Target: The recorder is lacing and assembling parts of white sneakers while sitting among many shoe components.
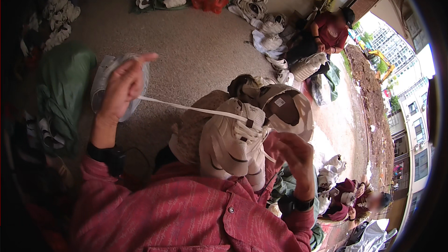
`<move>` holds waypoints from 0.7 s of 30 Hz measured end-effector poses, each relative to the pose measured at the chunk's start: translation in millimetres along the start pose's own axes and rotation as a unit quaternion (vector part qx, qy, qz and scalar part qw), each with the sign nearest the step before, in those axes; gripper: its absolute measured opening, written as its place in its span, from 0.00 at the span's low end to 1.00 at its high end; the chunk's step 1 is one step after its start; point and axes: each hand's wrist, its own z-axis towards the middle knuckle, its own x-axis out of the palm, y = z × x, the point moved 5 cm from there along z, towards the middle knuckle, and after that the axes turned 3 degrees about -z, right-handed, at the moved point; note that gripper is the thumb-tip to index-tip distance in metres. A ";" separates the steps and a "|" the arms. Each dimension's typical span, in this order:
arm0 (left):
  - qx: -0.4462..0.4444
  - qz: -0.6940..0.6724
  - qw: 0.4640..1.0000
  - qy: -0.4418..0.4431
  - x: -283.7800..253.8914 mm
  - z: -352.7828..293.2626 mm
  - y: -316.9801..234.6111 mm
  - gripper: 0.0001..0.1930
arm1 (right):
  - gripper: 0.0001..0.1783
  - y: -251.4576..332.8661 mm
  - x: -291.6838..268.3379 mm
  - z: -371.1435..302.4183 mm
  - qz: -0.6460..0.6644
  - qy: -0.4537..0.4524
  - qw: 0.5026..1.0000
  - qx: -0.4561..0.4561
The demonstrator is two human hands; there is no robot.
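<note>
My left hand, its index finger stretched out, pinches a flat white shoelace. The lace runs taut to a white sneaker on my lap. Loose lace loops cross the sneaker's eyelets, and a short lace end hangs on its right side. My right hand is just right of the sneaker, fingers bent and smeared by motion; whether they hold anything is unclear. More light-coloured shoes press against the sneaker, one with a wide dark opening behind it.
A clear plastic bag is behind my left hand, beside a green sack. Shoe parts and a red bag line the far wall. A co-worker handles pale pieces at far right; another person sits at lower right.
</note>
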 end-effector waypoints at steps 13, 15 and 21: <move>0.017 0.320 0.923 0.211 133.2 44.3 82.9 0.15 | 0.22 -2.1 65.5 67.1 -0.042 0.190 0.977 0.085; 0.013 0.334 0.905 0.264 138.2 47.2 90.4 0.16 | 0.22 -9.3 64.4 67.9 -0.016 0.178 0.979 0.100; -0.035 0.286 0.907 0.306 142.1 48.8 104.2 0.15 | 0.20 -9.1 66.3 61.0 -0.015 0.171 0.984 0.055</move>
